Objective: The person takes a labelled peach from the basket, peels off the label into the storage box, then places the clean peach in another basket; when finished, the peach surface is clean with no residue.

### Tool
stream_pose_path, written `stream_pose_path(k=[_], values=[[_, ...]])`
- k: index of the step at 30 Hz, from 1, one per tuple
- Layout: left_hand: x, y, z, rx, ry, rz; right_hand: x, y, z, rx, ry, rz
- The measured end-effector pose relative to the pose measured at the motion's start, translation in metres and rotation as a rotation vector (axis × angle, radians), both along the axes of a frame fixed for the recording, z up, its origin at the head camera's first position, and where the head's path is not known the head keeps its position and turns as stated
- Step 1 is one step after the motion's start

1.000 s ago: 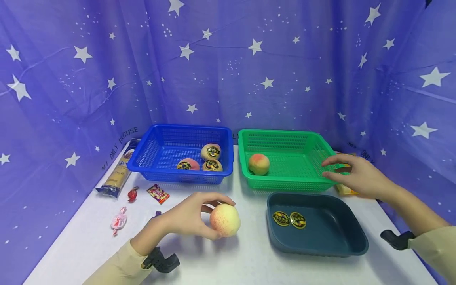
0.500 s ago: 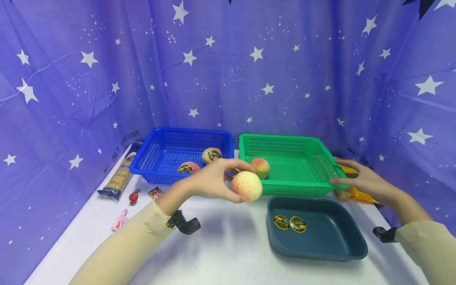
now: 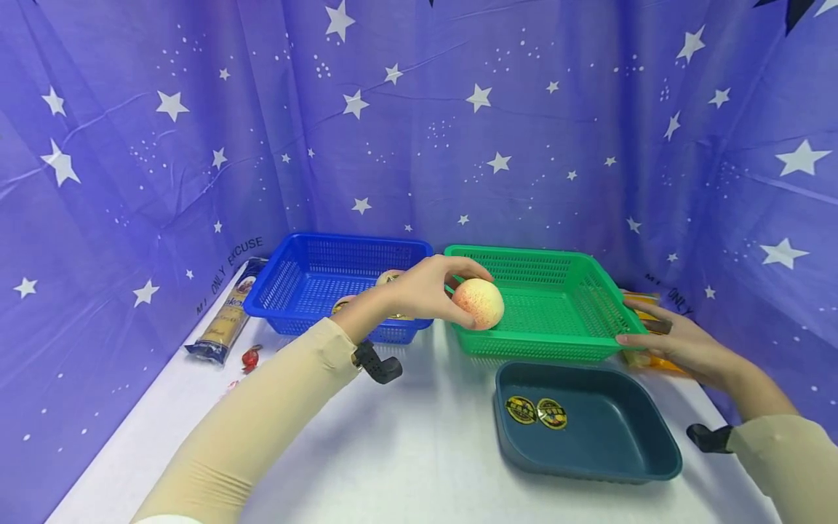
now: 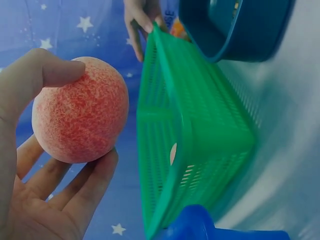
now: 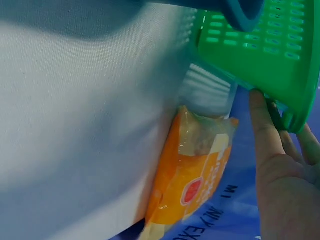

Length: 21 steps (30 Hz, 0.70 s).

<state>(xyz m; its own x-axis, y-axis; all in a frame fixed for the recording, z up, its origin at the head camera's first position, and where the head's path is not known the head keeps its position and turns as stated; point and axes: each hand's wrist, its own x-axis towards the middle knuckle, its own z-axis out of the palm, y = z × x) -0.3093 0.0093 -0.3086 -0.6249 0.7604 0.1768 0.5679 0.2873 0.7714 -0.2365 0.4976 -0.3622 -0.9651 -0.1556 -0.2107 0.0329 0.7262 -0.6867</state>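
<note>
My left hand holds a round yellow and red peach between thumb and fingers, over the front left corner of the green basket. In the left wrist view the peach shows its red side, held above the basket's rim. My right hand touches the basket's right end with extended fingers. The right wrist view shows fingertips of the right hand right at the green rim. Another peach inside the green basket shows only as a pale sliver through an opening in its side.
A blue basket with stickered peaches stands left, partly behind my left arm. A dark teal tub with two round stickers sits in front. An orange packet lies beyond the green basket; a long pack and red candy lie left.
My left hand has carried the peach up and right, from above the white table to the green basket. My right hand has shifted slightly right and down, reaching the basket's right end.
</note>
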Motion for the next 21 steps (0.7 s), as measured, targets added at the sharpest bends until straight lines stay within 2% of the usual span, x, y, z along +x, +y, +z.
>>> stream_pose_path(k=[6, 11, 16, 21], values=[[-0.018, 0.018, 0.005, -0.066, -0.013, -0.027, 0.0, 0.002, -0.003, -0.016, -0.015, -0.017], [-0.034, 0.034, 0.007, -0.173, -0.018, -0.041, 0.003, 0.004, -0.006, -0.051, -0.025, -0.022], [-0.045, 0.041, 0.011, -0.287, -0.016, 0.009, 0.003, 0.003, -0.007, -0.062, -0.031, -0.032], [-0.049, 0.042, 0.013, -0.339, -0.092, 0.052, 0.0, 0.0, -0.008, -0.077, -0.037, -0.041]])
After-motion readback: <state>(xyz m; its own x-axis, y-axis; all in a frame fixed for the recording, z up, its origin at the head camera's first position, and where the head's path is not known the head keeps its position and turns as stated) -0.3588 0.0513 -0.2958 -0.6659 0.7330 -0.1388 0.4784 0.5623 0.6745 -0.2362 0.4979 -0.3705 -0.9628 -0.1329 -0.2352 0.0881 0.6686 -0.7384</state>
